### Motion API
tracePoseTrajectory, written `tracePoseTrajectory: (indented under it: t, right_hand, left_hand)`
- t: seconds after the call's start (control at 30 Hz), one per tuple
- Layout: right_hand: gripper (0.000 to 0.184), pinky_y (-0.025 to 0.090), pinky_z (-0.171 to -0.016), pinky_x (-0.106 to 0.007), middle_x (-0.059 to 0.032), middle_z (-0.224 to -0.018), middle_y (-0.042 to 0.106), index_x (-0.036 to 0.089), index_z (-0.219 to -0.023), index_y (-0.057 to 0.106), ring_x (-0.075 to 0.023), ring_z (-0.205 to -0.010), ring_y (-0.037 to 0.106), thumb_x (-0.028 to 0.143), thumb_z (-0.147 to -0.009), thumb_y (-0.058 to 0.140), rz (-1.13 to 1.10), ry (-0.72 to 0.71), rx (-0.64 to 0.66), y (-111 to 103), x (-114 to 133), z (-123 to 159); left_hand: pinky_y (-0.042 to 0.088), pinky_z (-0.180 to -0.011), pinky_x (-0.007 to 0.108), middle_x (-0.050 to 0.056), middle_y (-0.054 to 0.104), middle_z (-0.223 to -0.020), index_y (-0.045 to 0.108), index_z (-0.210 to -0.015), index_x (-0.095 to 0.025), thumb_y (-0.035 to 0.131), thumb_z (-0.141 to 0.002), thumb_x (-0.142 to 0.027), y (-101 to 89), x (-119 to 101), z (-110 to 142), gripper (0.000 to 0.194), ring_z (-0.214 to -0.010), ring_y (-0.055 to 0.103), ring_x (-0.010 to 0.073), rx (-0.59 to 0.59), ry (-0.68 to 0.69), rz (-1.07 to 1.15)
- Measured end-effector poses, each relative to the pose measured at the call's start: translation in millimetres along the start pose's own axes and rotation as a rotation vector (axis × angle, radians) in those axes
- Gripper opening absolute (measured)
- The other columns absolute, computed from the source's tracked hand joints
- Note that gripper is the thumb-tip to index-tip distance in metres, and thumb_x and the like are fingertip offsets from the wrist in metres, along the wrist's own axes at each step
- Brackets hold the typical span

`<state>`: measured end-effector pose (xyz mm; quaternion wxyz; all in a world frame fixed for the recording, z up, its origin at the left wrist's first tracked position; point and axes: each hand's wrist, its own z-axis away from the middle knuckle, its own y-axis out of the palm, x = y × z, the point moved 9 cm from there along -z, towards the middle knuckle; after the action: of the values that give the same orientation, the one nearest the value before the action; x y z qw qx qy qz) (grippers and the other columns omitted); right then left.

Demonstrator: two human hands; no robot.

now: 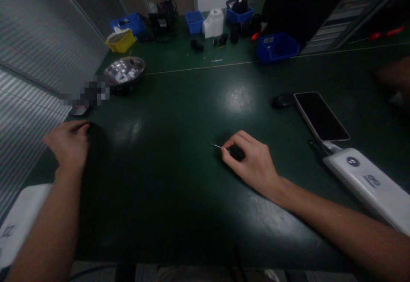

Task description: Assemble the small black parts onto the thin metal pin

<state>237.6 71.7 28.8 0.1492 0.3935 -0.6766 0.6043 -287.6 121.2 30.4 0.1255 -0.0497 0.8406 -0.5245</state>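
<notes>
R hand (253, 162) mid-mat, pinching thin pin (216, 146) betw thumb & forefinger, tip pointing 9 o'clock. L hand (68, 143) at 9 o'clock edge, fingers curled on small dark part (91, 124); grip unclear. Phone (321, 116) at 2 o'clock, bowl (124, 71) at 11.

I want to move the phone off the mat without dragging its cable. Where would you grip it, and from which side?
Probably by its two long edges, near the middle, coming from above. The phone lies flat, screen up, on the green mat, so only the edges offer grip. Its near end meets a cable beside the white power bank.
</notes>
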Motion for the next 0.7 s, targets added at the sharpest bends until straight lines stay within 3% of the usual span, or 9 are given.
tracePoseTrajectory:
  t: [0.23, 0.47, 0.7]
  right_hand:
    - [0.013, 0.043, -0.061, -0.027, -0.0020, -0.094, 0.062, 0.020, -0.092, 0.066, -0.0131, -0.074, 0.057, 0.030, -0.096, 0.060, -0.002, -0.007, -0.003, 0, -1, 2]
    - [0.014, 0.042, -0.060, -0.027, -0.0022, -0.095, 0.063, 0.019, -0.093, 0.066, -0.0130, -0.075, 0.058, 0.031, -0.096, 0.059, -0.006, -0.006, 0.007, 0, -1, 1]
    - [0.013, 0.042, -0.059, -0.027, -0.0019, -0.094, 0.062, 0.019, -0.092, 0.066, -0.0128, -0.073, 0.057, 0.031, -0.096, 0.060, -0.014, -0.010, -0.003, 0, -1, 0]
  left_hand:
    - [0.033, -0.105, 0.039, 0.006, 0.070, -0.101, 0.074, -0.110, -0.012, 0.060, -0.092, -0.034, 2.2, 11, -2, 0.031, -0.098, 0.061, 0.0223, -0.019, -0.047, 0.003]
    - [0.033, -0.094, 0.036, 0.007, 0.063, -0.098, 0.073, -0.113, -0.014, 0.054, -0.096, -0.042, -2.0, 5, 1, 0.039, -0.095, 0.054, 0.0239, 0.001, -0.023, -0.085]
    - [0.029, -0.081, 0.029, 0.004, 0.061, -0.090, 0.074, -0.110, -0.015, 0.057, -0.095, -0.038, -4.6, 0, 2, 0.032, -0.084, 0.050, 0.0196, -0.011, -0.005, -0.175]
